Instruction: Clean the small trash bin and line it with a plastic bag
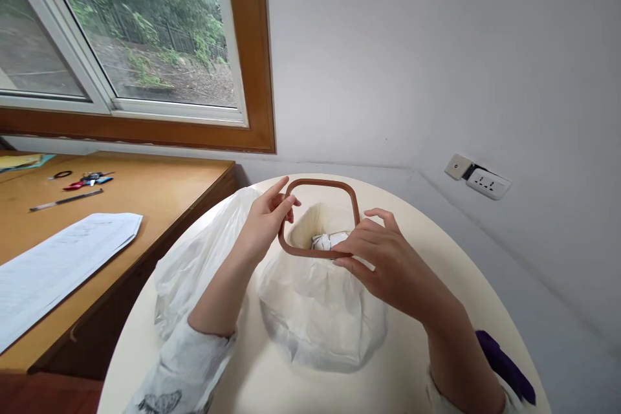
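A brown rounded-square rim ring [317,181] is held up over a bin lined with a white plastic bag [320,317]. My left hand [266,223] grips the ring's left side between thumb and curled fingers, its index finger stretched out. At the near right corner, my right hand [383,255] pinches the same ring between thumb and fingers. Through the ring, crumpled white paper [330,240] shows inside the bag-lined opening. The bag's skirt hangs loosely around the bin and hides its wall. Beside my left forearm lies another translucent white plastic bag [194,265].
The round cream table [417,362] stands against the white wall. A purple item [504,365] lies by my right forearm. On the wooden desk [179,187] at left are papers [68,265], a pen [66,199] and keys [94,178]. A wall socket [488,182] is at right.
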Motion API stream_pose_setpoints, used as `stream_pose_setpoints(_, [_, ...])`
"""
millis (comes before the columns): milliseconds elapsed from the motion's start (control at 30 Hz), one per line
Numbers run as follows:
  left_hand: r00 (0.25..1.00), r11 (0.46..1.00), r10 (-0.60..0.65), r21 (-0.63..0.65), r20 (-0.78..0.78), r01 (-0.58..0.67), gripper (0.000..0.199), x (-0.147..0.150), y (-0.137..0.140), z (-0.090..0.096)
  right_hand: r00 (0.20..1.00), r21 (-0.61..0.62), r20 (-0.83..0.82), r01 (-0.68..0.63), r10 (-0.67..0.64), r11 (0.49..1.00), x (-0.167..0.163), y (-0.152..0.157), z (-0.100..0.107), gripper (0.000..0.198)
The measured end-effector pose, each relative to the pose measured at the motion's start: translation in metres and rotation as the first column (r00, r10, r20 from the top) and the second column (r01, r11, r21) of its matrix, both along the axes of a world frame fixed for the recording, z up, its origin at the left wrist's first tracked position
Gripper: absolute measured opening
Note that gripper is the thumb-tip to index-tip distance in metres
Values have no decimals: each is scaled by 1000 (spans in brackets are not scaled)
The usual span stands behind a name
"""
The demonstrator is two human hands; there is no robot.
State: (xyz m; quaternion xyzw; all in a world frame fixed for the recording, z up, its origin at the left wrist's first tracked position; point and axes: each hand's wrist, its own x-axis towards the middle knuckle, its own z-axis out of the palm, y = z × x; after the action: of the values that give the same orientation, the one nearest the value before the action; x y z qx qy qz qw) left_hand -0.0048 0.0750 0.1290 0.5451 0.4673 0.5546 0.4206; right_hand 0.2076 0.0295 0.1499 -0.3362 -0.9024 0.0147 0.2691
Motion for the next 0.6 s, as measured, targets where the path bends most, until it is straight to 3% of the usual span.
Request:
stream_pose_setpoints(300, [977, 985, -173, -17, -123, 172, 52, 1, -1, -4, 992, -20, 122, 16, -14, 1000, -10, -7, -2, 17])
stream_pose_setpoints(600, [939, 983, -155, 42, -306, 176, 45, 2, -1, -6, 990, -106, 141, 23, -7, 994, -10, -4, -4, 20])
